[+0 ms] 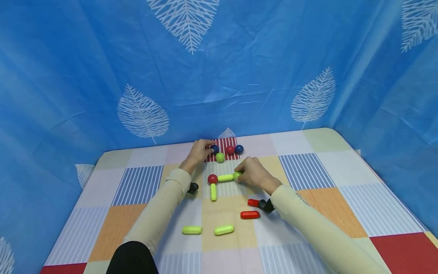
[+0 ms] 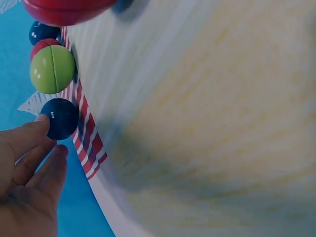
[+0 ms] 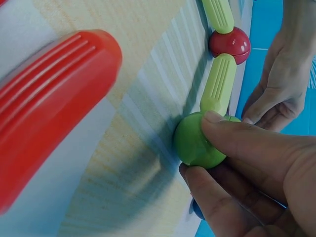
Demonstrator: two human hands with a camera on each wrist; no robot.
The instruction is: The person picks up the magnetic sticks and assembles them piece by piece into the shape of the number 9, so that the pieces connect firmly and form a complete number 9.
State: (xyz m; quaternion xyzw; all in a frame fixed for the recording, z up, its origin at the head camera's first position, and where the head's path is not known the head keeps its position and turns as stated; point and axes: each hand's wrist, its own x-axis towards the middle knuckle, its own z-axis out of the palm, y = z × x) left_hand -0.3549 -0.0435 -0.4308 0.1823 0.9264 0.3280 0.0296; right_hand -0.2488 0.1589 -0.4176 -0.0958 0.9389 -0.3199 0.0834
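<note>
Right of the glossy red ball [image 1: 212, 179], the right hand [image 1: 254, 175] pinches a glossy green ball [image 3: 196, 144] at the end of a ridged yellow-green rod [image 3: 218, 84]. Beyond the red ball, the left hand [image 1: 199, 151] touches a glossy dark-blue ball [image 2: 61, 119]; grip cannot be confirmed. Advisable: firm pinch, green ball kept in line with rod.

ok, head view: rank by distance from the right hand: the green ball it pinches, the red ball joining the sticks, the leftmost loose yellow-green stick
1. Green ball: in the right hand.
2. Red ball: to the hand's left.
3. Leftmost loose yellow-green stick: lower left, toward the person.
</note>
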